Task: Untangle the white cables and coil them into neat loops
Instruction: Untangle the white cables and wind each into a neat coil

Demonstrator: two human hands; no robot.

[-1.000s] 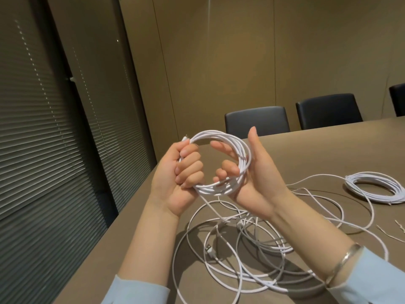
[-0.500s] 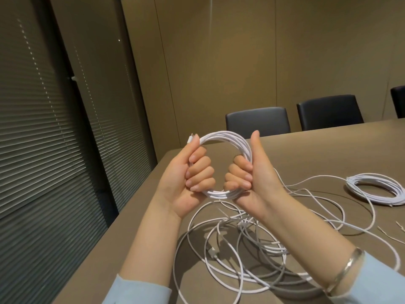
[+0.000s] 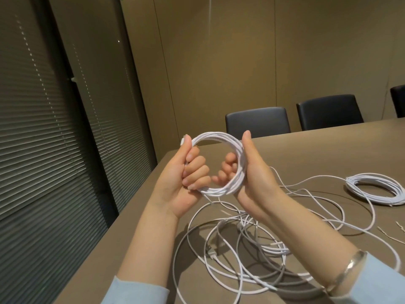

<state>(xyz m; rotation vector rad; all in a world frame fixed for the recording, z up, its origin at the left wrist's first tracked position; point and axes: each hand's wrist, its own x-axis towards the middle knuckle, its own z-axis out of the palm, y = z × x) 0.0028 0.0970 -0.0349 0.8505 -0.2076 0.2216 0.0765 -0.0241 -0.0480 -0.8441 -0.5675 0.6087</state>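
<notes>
While the left hand keeps its fingers curled tight around the left side of the coil, thumb on top, the right hand has eased from the closed fist of half a second ago: its fingers now curl loosely through the ring and its thumb stands straight. That looks like a regrip, probably to turn the coil and lay on another loop. Below, on the table, the loose tangle is not yet wound, and a strand trails from the coil down into it. Far right lies a finished coil.
</notes>
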